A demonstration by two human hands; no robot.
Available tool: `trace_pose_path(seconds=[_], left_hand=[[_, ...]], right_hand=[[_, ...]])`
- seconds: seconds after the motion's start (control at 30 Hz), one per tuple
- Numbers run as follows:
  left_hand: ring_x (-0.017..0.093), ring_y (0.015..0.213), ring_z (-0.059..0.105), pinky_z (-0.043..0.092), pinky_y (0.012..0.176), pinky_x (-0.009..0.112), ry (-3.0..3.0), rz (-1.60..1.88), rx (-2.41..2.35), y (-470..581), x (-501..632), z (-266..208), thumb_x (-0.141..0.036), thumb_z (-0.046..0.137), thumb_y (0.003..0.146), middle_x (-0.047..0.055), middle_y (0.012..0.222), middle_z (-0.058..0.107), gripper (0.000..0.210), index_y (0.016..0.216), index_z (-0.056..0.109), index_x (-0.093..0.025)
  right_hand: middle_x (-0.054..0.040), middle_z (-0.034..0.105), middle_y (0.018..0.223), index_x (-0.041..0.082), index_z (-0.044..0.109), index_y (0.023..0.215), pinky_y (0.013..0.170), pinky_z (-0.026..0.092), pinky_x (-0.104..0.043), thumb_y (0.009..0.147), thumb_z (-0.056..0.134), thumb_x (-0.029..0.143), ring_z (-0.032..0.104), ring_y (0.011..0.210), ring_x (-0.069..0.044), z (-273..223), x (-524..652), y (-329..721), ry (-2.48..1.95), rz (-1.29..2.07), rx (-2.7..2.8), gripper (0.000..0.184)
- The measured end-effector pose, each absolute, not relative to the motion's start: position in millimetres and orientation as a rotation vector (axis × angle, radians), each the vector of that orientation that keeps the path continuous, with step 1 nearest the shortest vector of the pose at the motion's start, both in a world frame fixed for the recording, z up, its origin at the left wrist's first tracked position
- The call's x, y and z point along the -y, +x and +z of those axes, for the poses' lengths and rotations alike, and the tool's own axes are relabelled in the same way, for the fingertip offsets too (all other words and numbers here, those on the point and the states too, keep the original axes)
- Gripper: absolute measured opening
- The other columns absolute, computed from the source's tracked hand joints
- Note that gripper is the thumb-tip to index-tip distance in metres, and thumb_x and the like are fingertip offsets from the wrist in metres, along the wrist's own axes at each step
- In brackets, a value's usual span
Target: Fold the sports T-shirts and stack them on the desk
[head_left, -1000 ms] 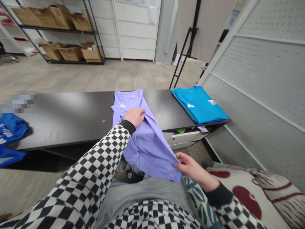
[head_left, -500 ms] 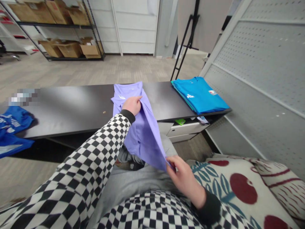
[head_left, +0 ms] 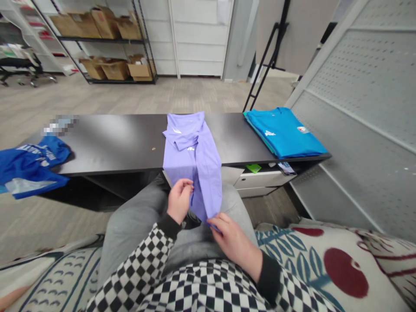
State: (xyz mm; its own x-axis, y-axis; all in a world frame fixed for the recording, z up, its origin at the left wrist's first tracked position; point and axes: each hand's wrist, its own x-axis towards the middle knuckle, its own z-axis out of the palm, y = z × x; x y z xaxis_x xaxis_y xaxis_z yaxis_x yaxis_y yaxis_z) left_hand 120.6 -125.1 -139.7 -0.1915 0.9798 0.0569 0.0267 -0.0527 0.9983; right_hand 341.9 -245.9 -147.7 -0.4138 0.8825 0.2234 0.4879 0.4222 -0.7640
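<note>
A purple T-shirt [head_left: 185, 160] lies lengthwise over the dark table, its collar end at the far edge and its lower end hanging toward my lap. Its right side is folded inward, and the short sleeve lies across the front near small white logos. My right hand [head_left: 232, 240] pinches the bottom corner of the folded side. At the hanging left part, my left hand [head_left: 180, 200] has its fingers closed together against the cloth; the fingertips are partly hidden.
Folded blue T-shirts [head_left: 286, 134] are stacked at the dark table's [head_left: 130, 149] right end. A crumpled blue jersey [head_left: 35, 160] hangs over its left edge. A perforated grey panel [head_left: 367, 86] stands at right. A patterned cushion cover [head_left: 308, 255] is beside me.
My left hand has come back from the shirt's upper part to its lower end. The right side now lies folded over; my right hand has shifted left with its corner. The view has turned left.
</note>
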Motion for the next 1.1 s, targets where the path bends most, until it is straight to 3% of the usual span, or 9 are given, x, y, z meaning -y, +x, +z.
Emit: trace_pose_path(seconds=[0.1, 0.2, 0.33, 0.47, 0.6, 0.7, 0.8, 0.9, 1.1], left_hand=[[0.027, 0.108, 0.077, 0.060, 0.101, 0.041, 1.039, 1.235, -1.134, 145, 143, -169, -0.057, 0.085, 0.089, 0.012, 0.115, 0.083, 0.047, 0.117, 0.077, -0.019], [0.031, 0.117, 0.076, 0.057, 0.111, 0.046, 0.950, 1.225, -0.946, 162, 127, -161, -0.064, 0.089, 0.087, 0.014, 0.121, 0.084, 0.059, 0.122, 0.078, -0.018], [0.028, 0.104, 0.078, 0.059, 0.103, 0.043, 0.854, 1.284, -0.919, 169, 99, -141, -0.065, 0.094, 0.081, 0.012, 0.108, 0.087, 0.058, 0.109, 0.082, -0.016], [0.023, 0.096, 0.078, 0.059, 0.095, 0.036, 0.846, 1.330, -0.890, 169, 88, -133, -0.062, 0.094, 0.081, 0.008, 0.100, 0.086, 0.051, 0.103, 0.082, -0.017], [0.021, 0.090, 0.076, 0.059, 0.087, 0.032, 0.836, 1.307, -0.908, 168, 82, -126, -0.063, 0.093, 0.082, 0.007, 0.094, 0.083, 0.053, 0.105, 0.083, -0.017], [0.019, 0.084, 0.072, 0.057, 0.084, 0.031, 0.895, 1.308, -0.942, 172, 76, -119, -0.066, 0.092, 0.084, 0.005, 0.090, 0.081, 0.054, 0.103, 0.083, -0.017], [0.016, 0.077, 0.067, 0.055, 0.081, 0.030, 0.934, 1.318, -0.975, 176, 73, -117, -0.063, 0.091, 0.086, 0.002, 0.083, 0.076, 0.048, 0.098, 0.082, -0.017], [0.016, 0.075, 0.065, 0.054, 0.079, 0.029, 0.937, 1.329, -0.999, 177, 74, -120, -0.062, 0.088, 0.090, 0.001, 0.079, 0.072, 0.045, 0.095, 0.080, -0.019], [0.021, 0.089, 0.074, 0.057, 0.086, 0.033, 0.920, 1.255, -0.996, 178, 84, -130, -0.067, 0.088, 0.089, 0.008, 0.099, 0.083, 0.053, 0.109, 0.084, -0.018]], right_hand=[[-0.0087, 0.071, 0.115, 0.025, 0.076, 0.134, 0.093, 0.064, -0.038, 0.107, 0.059, 0.004, 0.073, 0.104, -0.024, -145, 245, 339, -1.088, 0.879, 2.129, 0.038], [-0.0079, 0.071, 0.113, 0.024, 0.077, 0.130, 0.092, 0.063, -0.035, 0.108, 0.057, 0.005, 0.072, 0.102, -0.023, -138, 242, 336, -1.025, 0.931, 2.260, 0.035], [-0.0067, 0.072, 0.111, 0.023, 0.080, 0.123, 0.087, 0.061, -0.031, 0.103, 0.061, 0.003, 0.073, 0.096, -0.021, -120, 233, 340, -1.027, 0.997, 2.498, 0.034], [-0.0057, 0.080, 0.110, 0.027, 0.082, 0.130, 0.085, 0.060, -0.032, 0.104, 0.075, 0.020, 0.076, 0.093, -0.022, -82, 201, 353, -0.899, 1.000, 2.541, 0.028], [-0.0087, 0.085, 0.113, 0.023, 0.084, 0.128, 0.095, 0.059, -0.036, 0.113, 0.064, 0.034, 0.078, 0.100, -0.025, -34, 119, 359, -1.053, 0.657, 2.282, 0.028], [-0.0132, 0.084, 0.120, 0.015, 0.082, 0.132, 0.105, 0.057, -0.040, 0.112, 0.054, 0.027, 0.077, 0.110, -0.029, -13, 29, 350, -1.221, 0.385, 2.122, 0.036], [-0.0190, 0.080, 0.138, 0.008, 0.079, 0.139, 0.119, 0.051, -0.043, 0.107, 0.049, 0.016, 0.072, 0.129, -0.032, -15, -59, 330, -1.281, 0.257, 2.146, 0.044], [-0.0188, 0.073, 0.154, 0.009, 0.076, 0.146, 0.129, 0.046, -0.044, 0.107, 0.050, 0.013, 0.065, 0.145, -0.032, -30, -122, 305, -1.331, 0.273, 2.299, 0.047], [-0.0158, 0.069, 0.162, 0.013, 0.072, 0.155, 0.129, 0.047, -0.045, 0.113, 0.046, 0.021, 0.065, 0.148, -0.031, -46, -183, 270, -1.343, 0.281, 2.488, 0.050]])
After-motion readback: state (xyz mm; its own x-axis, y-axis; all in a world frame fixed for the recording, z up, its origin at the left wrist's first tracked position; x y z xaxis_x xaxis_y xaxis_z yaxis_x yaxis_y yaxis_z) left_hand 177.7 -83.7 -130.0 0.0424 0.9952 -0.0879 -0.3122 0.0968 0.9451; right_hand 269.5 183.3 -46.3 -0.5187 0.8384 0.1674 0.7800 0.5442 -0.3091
